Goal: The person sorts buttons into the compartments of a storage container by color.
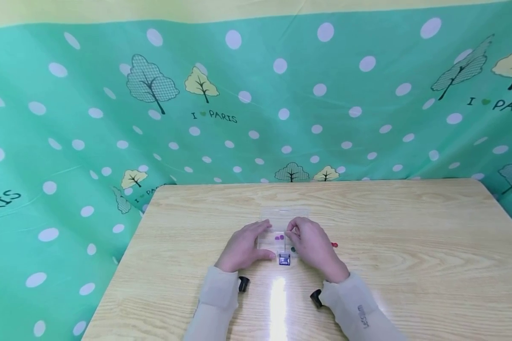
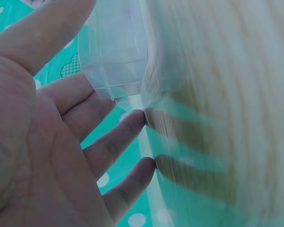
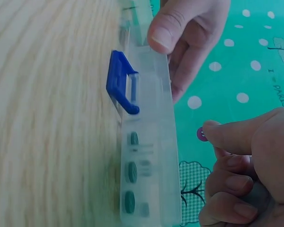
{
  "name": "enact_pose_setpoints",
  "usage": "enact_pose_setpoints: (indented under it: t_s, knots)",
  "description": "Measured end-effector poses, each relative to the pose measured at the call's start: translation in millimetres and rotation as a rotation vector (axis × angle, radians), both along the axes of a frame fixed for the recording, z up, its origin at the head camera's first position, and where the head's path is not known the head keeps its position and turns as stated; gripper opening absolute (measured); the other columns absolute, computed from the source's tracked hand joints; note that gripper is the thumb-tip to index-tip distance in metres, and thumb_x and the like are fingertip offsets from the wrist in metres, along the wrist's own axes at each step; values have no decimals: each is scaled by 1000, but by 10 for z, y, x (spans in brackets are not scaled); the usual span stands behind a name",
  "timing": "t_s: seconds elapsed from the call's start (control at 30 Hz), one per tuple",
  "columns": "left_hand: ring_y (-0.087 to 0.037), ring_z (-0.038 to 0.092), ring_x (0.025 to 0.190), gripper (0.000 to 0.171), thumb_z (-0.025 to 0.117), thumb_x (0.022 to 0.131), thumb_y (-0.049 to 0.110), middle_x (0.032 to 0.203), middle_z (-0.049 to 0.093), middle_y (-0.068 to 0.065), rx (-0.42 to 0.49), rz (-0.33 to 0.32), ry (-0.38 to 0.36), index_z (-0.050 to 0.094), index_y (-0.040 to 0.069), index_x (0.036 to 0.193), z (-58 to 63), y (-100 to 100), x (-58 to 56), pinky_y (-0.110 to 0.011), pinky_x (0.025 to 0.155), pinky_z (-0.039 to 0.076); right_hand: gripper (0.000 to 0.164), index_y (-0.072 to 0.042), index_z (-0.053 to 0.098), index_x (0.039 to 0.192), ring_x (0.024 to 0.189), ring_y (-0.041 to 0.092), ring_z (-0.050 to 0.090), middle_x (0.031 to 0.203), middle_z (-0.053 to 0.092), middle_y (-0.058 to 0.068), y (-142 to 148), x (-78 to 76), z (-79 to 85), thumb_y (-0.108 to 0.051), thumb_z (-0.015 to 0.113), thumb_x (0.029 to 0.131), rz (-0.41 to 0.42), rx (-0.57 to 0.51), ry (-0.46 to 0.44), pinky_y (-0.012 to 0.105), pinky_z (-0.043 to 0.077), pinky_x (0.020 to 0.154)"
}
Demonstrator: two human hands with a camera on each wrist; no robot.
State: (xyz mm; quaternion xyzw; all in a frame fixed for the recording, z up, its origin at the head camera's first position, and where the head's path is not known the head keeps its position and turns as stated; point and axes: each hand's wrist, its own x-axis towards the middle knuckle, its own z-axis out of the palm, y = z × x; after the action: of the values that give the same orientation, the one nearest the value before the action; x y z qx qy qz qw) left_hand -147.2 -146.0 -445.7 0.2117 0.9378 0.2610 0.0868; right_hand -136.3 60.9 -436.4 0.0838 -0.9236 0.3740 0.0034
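Observation:
A clear plastic box [image 1: 266, 243] lies on the table with its lid [image 1: 283, 215] laid back. Across its left end reaches my left hand [image 1: 244, 245], thumb at the front wall and fingers at the back, holding it. In the left wrist view the lower fingertips [image 2: 141, 165] touch the tabletop. Over the box's right part, my right hand [image 1: 313, 242] pinches a small round purple button [image 3: 200, 134] between thumb and forefinger. Purple pieces [image 1: 279, 237] lie inside the left part, and several green discs [image 3: 131, 172] show through the front wall. A blue latch [image 3: 116, 78] hangs open in front.
Small red pieces [image 1: 334, 245] show just right of my right hand. The wood-grain table [image 1: 409, 265] extends around the box, with a green dotted curtain [image 1: 256, 94] behind its far edge. Black devices [image 1: 243, 284] sit at both wrists.

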Motion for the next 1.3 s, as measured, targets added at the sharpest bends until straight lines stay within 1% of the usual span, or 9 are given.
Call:
enact_pose_setpoints:
  t_s: [0.1,0.27,0.43,0.53,0.6,0.73,0.87,1.1,1.3]
  knots:
    - [-30,42,142,84,84,76,44,154,47,-7,-1,1,-2,53,11,146,7,-12,6,-49,117,34,8,-13,65,89,62,12,45,71,50,-4,-56,2,1,-13,70,95,14,5,18,27,39,54]
    - [-30,43,141,84,83,76,45,153,48,-7,10,-11,23,53,10,145,-22,-10,1,-49,117,34,6,-11,65,90,60,11,45,72,51,-4,-143,-11,-7,-11,70,95,23,27,60,26,40,52]
    - [-30,42,142,88,83,75,47,153,48,-6,9,-1,20,50,10,148,-37,-4,12,-50,117,35,5,-10,67,93,62,9,48,80,58,-4,-245,-35,-51,-13,71,94,30,105,95,25,45,56]
    - [-29,43,141,90,84,74,46,153,48,-5,9,11,18,49,9,149,-21,-6,22,-49,117,35,6,-10,68,95,62,9,49,84,61,-2,-299,-37,-72,-15,71,94,38,140,121,25,45,55]
    - [-29,43,141,90,84,74,46,152,49,-5,11,6,21,49,9,149,-13,-6,18,-49,117,35,7,-10,68,95,61,9,48,85,62,-1,-321,-32,-87,-15,72,94,36,153,131,24,44,53]
    - [-30,43,141,91,84,75,46,152,48,-7,7,-14,19,48,7,149,4,-4,8,-48,117,35,7,-9,68,95,61,9,48,86,63,0,-341,-24,-114,-16,73,94,28,156,133,23,44,52]
    - [-29,43,141,91,84,75,46,153,48,-5,-7,-7,21,48,8,149,14,-6,3,-48,117,34,8,-9,69,95,63,8,49,86,63,-1,-356,-43,-136,-16,72,94,35,137,127,23,45,53]
    - [-29,43,141,91,83,76,46,153,48,-6,0,-8,23,47,8,150,9,9,-3,-48,117,34,7,-10,67,91,63,11,50,82,62,-1,-359,-57,-105,-14,74,93,7,115,91,26,45,53]
    - [-29,43,141,91,84,76,45,152,48,-6,-5,-6,17,47,8,150,12,16,10,-48,117,34,8,-11,67,89,63,11,51,83,64,-1,-362,-65,-100,-14,74,92,4,109,66,26,44,53]
